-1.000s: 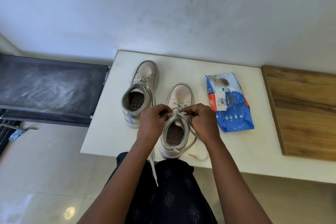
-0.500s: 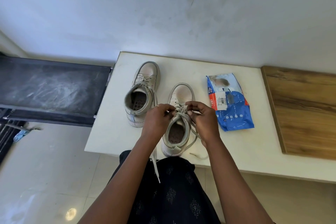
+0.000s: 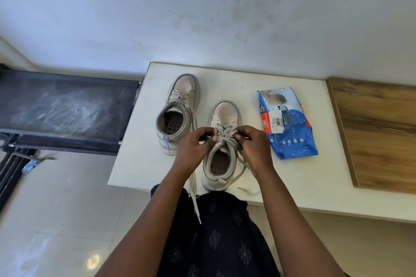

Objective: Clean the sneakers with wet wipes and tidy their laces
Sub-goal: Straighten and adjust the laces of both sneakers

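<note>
Count, head view. Sneakers: 2, namely far-left sneaker [image 3: 180, 114] and near sneaker [image 3: 221, 146], both on the white surface [image 3: 292, 177]. Wet-wipe pack [image 3: 286, 123]: 1, blue and white. Hands in frame: 2, namely left hand [image 3: 194, 148] and right hand [image 3: 253, 146]. Loose lace ends visible: 2, one lace end [image 3: 195, 203] hanging past the surface edge, one lace tip [image 3: 248, 190] lying on the surface. Wooden panel [image 3: 378, 132]: 1. Dark rack [image 3: 63, 110]: 1.
</note>
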Available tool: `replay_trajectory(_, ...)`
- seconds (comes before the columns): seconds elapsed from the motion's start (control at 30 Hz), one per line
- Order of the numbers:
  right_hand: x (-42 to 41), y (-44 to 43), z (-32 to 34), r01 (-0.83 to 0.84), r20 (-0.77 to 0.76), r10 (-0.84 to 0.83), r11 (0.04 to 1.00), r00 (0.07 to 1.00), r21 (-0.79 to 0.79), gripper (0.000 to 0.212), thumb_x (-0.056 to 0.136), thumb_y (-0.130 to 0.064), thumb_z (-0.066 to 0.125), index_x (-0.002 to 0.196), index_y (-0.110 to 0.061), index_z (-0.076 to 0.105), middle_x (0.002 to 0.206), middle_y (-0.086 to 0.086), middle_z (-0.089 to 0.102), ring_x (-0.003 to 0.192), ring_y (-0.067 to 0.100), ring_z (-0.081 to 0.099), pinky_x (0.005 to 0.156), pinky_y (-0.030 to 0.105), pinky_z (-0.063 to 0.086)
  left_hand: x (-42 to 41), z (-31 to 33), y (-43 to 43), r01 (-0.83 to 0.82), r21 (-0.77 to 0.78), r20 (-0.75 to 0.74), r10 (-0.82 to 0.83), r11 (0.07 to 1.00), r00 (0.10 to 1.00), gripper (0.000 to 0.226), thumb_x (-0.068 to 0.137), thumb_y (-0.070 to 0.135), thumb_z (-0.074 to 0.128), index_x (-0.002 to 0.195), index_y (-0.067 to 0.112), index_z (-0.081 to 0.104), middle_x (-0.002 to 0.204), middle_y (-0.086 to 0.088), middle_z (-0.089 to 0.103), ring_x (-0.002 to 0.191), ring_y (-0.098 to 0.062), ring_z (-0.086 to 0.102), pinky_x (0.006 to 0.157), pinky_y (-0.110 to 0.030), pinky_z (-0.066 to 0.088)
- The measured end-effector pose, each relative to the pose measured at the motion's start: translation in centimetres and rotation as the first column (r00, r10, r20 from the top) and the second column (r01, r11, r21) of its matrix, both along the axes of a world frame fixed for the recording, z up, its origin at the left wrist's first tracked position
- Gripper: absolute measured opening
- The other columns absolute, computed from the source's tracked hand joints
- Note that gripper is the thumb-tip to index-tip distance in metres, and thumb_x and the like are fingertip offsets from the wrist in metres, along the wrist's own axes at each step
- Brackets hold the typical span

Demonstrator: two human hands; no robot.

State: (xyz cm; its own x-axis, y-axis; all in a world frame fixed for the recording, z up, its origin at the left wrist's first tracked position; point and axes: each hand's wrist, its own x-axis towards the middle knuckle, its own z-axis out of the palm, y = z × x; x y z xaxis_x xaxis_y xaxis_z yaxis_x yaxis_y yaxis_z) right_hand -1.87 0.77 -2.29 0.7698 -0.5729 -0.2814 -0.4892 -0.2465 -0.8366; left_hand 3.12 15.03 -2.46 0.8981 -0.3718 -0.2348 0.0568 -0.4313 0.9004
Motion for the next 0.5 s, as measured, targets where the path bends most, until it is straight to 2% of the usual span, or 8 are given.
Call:
replay_trajectory(0.07, -0.2, -0.1, 0.2, -0.028, -0.002, 0.028, 0.998, 1.0, 0.05, 0.021, 0.084, -0.001, 0.063, 0.093, -0.017, 0.072, 0.094, 0.002, 0.072, 0.092, 0.019, 0.065, 0.087, 0.042, 0.052, 0.0, -0.1, 0.1, -0.019, -0.032, -0.031, 0.018, 0.999, 0.999, 0.012, 0.086, 0.016, 0.069, 0.097, 0.017, 0.072, 0.087, 0.007, 0.068, 0.085, -0.009, 0.062, 0.081, -0.026, 0.048)
replay_trajectory(0.1, -0.3, 0.0, 0.2, -0.044, 0.005, 0.044, 0.999, 0.999, 0.026, 0.021, 0.084, 0.0, 0.063, 0.094, -0.016, 0.072, 0.094, 0.003, 0.072, 0.092, 0.02, 0.066, 0.087, 0.041, 0.052, 0.0, -0.1, -0.1, -0.04, -0.022, -0.015, 0.04, 0.999, 0.999, 0.009, 0.085, 0.016, 0.07, 0.094, 0.016, 0.073, 0.084, 0.007, 0.068, 0.081, -0.009, 0.062, 0.078, -0.022, 0.046)
replay_trajectory(0.17, -0.2, 0.3, 0.4, -0.087, 0.001, 0.089, 0.983, 0.996, -0.159, 0.018, 0.085, -0.002, 0.061, 0.095, -0.013, 0.072, 0.094, 0.006, 0.072, 0.091, 0.024, 0.065, 0.08, 0.036, 0.052, 0.1, 0.1, -0.9, -0.069, 0.123, 0.106, 0.056, 0.99, 0.993, 0.008, 0.086, 0.018, 0.069, 0.092, 0.013, 0.071, 0.079, 0.002, 0.067, 0.078, -0.016, 0.06, 0.068, -0.021, 0.041)
replay_trajectory(0.2, -0.1, 0.7, 0.6, -0.121, -0.021, 0.12, 0.949, 0.993, -0.292, 0.018, 0.087, -0.003, 0.058, 0.097, -0.012, 0.07, 0.096, 0.007, 0.071, 0.091, 0.027, 0.063, 0.074, 0.034, 0.05, 0.1, 0.4, -1.4, -0.076, 0.241, 0.176, 0.034, 0.968, 0.984, 0.011, 0.088, 0.02, 0.065, 0.095, 0.013, 0.07, 0.082, -0.001, 0.068, 0.082, -0.021, 0.061, 0.067, -0.025, 0.039)
replay_trajectory(0.27, 0.2, 1.2, 1.0, -0.195, -0.078, 0.18, 0.855, 0.981, -0.481, 0.023, 0.088, -0.002, 0.053, 0.103, -0.013, 0.067, 0.098, 0.008, 0.069, 0.091, 0.032, 0.06, 0.063, 0.03, 0.039, 0.1, 0.8, -2.1, -0.09, 0.406, 0.248, -0.014, 0.909, 0.969, 0.017, 0.093, 0.02, 0.056, 0.104, 0.013, 0.066, 0.096, -0.007, 0.07, 0.095, -0.028, 0.06, 0.07, -0.031, 0.036)
replay_trajectory(0.3, 0.3, 1.3, 1.2, -0.212, -0.099, 0.188, 0.835, 0.977, -0.507, 0.025, 0.088, -0.002, 0.051, 0.104, -0.013, 0.066, 0.098, 0.009, 0.069, 0.09, 0.033, 0.059, 0.061, 0.029, 0.035, 0.1, 0.9, -2.3, -0.098, 0.434, 0.25, -0.015, 0.896, 0.968, 0.019, 0.094, 0.018, 0.053, 0.108, 0.013, 0.065, 0.101, -0.009, 0.07, 0.1, -0.03, 0.059, 0.073, -0.032, 0.036)
replay_trajectory(0.4, 0.6, 1.1, 1.3, -0.181, -0.117, 0.142, 0.873, 0.983, -0.454, 0.024, 0.089, -0.003, 0.051, 0.103, -0.014, 0.067, 0.098, 0.007, 0.069, 0.091, 0.03, 0.059, 0.063, 0.028, 0.036, -0.1, 0.8, -2.3, -0.134, 0.404, 0.236, 0.039, 0.905, 0.971, 0.018, 0.094, 0.018, 0.054, 0.106, 0.011, 0.066, 0.1, -0.01, 0.07, 0.098, -0.031, 0.06, 0.074, -0.033, 0.039)
replay_trajectory(0.5, 0.8, 0.7, 1.5, -0.129, -0.105, 0.098, 0.933, 0.99, -0.337, 0.019, 0.092, -0.008, 0.053, 0.104, -0.013, 0.067, 0.101, 0.006, 0.07, 0.094, 0.025, 0.062, 0.068, 0.025, 0.041, 0.0, 1.0, -1.3, -0.144, 0.218, 0.111, 0.122, 0.965, 0.986, 0.02, 0.089, 0.028, 0.065, 0.091, 0.009, 0.072, 0.076, -0.006, 0.069, 0.071, -0.019, 0.062, 0.063, -0.025, 0.043)
